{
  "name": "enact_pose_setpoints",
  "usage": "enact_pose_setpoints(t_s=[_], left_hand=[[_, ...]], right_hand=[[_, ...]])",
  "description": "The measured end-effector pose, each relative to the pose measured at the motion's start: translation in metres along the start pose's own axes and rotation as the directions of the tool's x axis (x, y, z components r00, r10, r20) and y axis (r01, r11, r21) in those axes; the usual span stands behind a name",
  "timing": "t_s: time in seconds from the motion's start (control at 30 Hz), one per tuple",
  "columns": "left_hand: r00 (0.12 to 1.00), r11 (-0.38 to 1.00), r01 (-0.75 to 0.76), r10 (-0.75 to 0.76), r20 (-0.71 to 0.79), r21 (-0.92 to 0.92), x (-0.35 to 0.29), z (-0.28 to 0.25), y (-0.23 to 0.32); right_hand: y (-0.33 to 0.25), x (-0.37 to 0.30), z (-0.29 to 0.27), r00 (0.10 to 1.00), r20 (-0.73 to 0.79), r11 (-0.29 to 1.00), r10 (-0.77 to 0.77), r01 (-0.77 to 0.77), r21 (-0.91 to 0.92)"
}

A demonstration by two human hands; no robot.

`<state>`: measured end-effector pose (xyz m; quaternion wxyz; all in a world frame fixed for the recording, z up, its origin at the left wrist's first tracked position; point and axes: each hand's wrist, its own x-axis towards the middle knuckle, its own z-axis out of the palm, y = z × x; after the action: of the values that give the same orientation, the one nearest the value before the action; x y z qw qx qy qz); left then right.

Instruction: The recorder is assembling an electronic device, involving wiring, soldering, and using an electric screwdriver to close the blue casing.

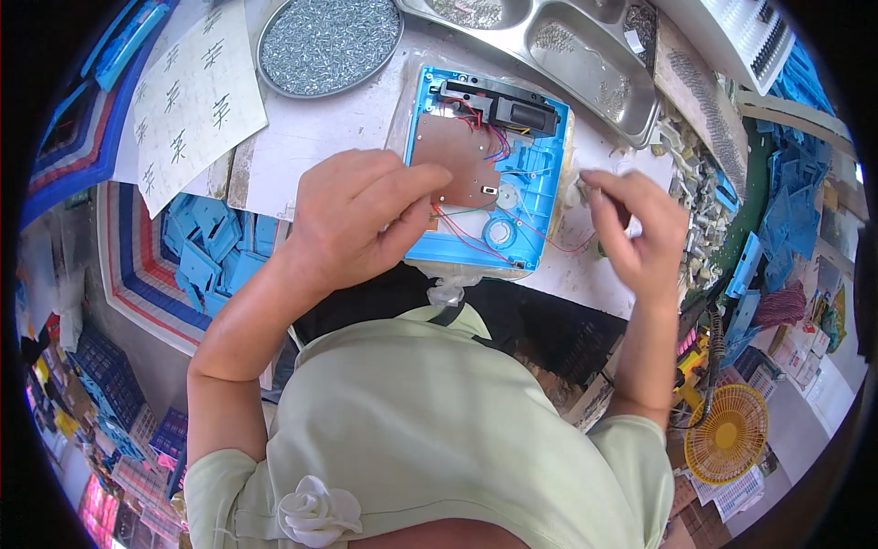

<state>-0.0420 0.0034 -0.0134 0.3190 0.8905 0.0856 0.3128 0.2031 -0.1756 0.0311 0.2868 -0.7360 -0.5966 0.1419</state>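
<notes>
On the table before me lies a blue plastic casing [540, 206], its inside facing up. A brown circuit board [462, 156], a black mechanism [521, 114], a round white disc [498, 233] and thin red, blue and green wires sit in it. My left hand [361, 215] is over the board's left side, fingers curled; whatever they hold is hidden. My right hand [645, 229] is just right of the casing, thumb and forefinger drawn together. A small pale bit shows by those fingertips, too small to name. One red wire loops out of the casing towards this hand.
A round tray of small screws [329, 46] stands at the far left beside a handwritten paper sheet [197, 101]. Metal compartment trays [594, 69] are at the back. Small metal parts [704, 224] heap at right. A yellow basket [727, 435] is lower right; blue panels [215, 242] fill a striped bag.
</notes>
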Motion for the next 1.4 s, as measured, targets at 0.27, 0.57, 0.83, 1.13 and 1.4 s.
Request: enact_pose_setpoints(t_s=[0.27,0.57,0.83,1.13,1.4], left_hand=[[0.991,0.999,-0.027,0.032,0.132,-0.041,0.009,0.018,0.021],[0.955,0.931,-0.136,0.034,0.293,0.337,0.046,0.034,0.015],[0.964,0.942,-0.118,0.033,0.263,0.314,0.035,0.034,0.010],[0.976,0.973,-0.121,0.079,0.204,0.198,0.034,0.033,0.002],[0.998,0.989,-0.051,0.048,0.027,0.140,0.028,0.034,-0.002]], right_hand=[[-0.037,-0.054,0.036,0.976,-0.138,0.984,0.169,-0.175,-0.035],[-0.027,-0.050,0.039,0.983,-0.123,0.990,0.137,-0.139,-0.004],[-0.022,-0.045,0.040,0.985,-0.125,0.993,0.120,-0.119,0.017],[-0.016,-0.032,0.031,0.975,-0.206,0.997,0.076,-0.068,0.048],[-0.017,0.017,0.052,0.983,-0.181,0.999,0.044,-0.046,-0.008]])
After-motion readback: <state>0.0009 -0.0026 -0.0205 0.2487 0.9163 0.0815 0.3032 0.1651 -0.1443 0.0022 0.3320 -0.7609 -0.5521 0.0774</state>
